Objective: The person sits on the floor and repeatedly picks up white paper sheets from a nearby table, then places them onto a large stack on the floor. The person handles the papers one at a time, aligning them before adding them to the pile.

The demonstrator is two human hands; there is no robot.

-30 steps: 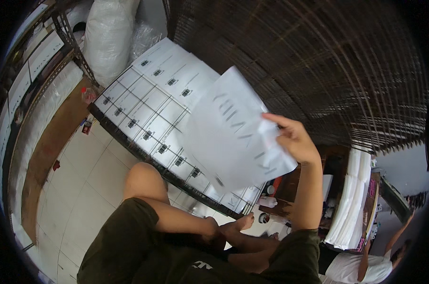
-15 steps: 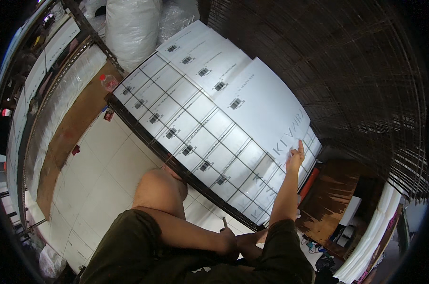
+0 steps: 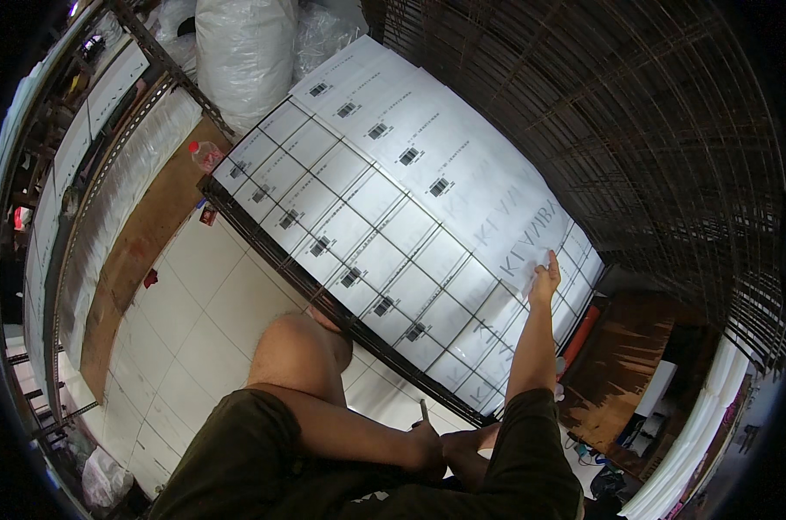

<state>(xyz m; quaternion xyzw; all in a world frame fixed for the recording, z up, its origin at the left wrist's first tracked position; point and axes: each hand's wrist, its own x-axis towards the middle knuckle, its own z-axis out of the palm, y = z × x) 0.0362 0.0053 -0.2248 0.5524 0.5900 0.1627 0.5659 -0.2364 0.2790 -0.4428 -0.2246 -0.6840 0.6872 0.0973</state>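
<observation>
Change: large white printed paper sheet (image 3: 488, 186), held up 1 second ago, now lies on the wire-grid rack (image 3: 263, 230).
Right hand (image 3: 544, 279): open, pressing the sheet's corner flat.
Left hand (image 3: 427, 442): closed around a thin stick-like thing (image 3: 424, 411).

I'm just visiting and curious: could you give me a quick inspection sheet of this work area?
Surface: pale floor tiles.
Job's things: large white printed sheets lying over a black wire rack.
Clutter: plastic bottle; white sacks.
Hands: right hand flat on the top sheet; left hand low by the lap, holding a thin stick-like thing.
Cables: some at lower right.
Surroundings: wire mesh; shelving.
</observation>
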